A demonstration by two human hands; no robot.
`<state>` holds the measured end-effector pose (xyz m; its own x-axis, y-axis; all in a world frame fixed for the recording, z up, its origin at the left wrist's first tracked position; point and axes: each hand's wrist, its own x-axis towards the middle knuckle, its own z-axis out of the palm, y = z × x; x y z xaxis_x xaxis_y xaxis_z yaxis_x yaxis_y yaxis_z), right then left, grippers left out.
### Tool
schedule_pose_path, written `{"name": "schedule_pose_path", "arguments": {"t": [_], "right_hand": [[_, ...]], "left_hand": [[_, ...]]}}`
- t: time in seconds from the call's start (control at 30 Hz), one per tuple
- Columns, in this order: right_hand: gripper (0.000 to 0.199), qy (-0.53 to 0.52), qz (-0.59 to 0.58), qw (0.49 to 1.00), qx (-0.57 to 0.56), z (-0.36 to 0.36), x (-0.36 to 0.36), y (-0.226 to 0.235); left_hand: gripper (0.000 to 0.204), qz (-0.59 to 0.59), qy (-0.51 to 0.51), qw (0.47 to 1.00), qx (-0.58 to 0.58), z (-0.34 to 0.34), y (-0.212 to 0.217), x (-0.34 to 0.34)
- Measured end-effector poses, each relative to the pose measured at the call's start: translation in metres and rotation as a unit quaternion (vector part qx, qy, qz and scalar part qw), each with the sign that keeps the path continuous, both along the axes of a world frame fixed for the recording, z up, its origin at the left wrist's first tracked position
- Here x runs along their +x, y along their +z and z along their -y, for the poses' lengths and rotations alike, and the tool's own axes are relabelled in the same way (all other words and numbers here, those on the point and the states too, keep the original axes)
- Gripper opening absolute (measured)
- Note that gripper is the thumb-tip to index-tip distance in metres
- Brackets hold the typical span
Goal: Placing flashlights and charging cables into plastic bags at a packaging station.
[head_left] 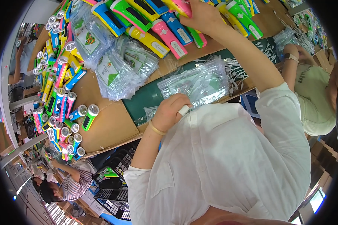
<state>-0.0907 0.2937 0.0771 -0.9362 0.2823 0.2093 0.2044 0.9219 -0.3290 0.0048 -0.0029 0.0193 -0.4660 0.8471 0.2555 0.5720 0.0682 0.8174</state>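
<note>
A pink-and-yellow flashlight (181, 7) sits inside my clasped right grip (204, 17); my left grip (171, 111) pinches a small white piece (184, 110).

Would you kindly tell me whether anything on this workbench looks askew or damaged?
Nothing stands out as damaged. Slightly untidy are the flashlights heaped at the left, pointing different ways, and the white cables lying loosely tangled beside the clear bags.

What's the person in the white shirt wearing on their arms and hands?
The left sleeve and right sleeve are plain white and end near the elbows. A thin, pale yellowish band circles the left wrist; none shows on the right. The left hand and right hand wear no gloves.
</note>
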Motion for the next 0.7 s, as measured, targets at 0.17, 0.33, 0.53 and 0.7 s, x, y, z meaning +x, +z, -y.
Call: {"name": "schedule_pose_path", "arguments": {"t": [0.17,0.33,0.53,0.7], "right_hand": [[0.055,0.196,-0.034,0.829,-0.523,0.029,0.093,0.006],[0.06,0.288,0.083,0.829,-0.473,0.046,0.138,-0.019],[0.051,0.34,0.303,0.878,-0.148,0.038,0.144,0.006],[0.044,0.363,0.355,0.861,-0.004,0.047,0.154,0.02]], "left_hand": [[0.015,0.004,0.011,1.0,0.019,0.0,-0.002,-0.004],[0.018,-0.026,0.06,0.996,0.054,-0.003,-0.001,0.0],[0.021,-0.031,0.098,0.99,0.096,0.0,0.004,-0.002],[0.016,-0.01,0.05,0.993,0.106,-0.003,0.012,-0.011]]}}
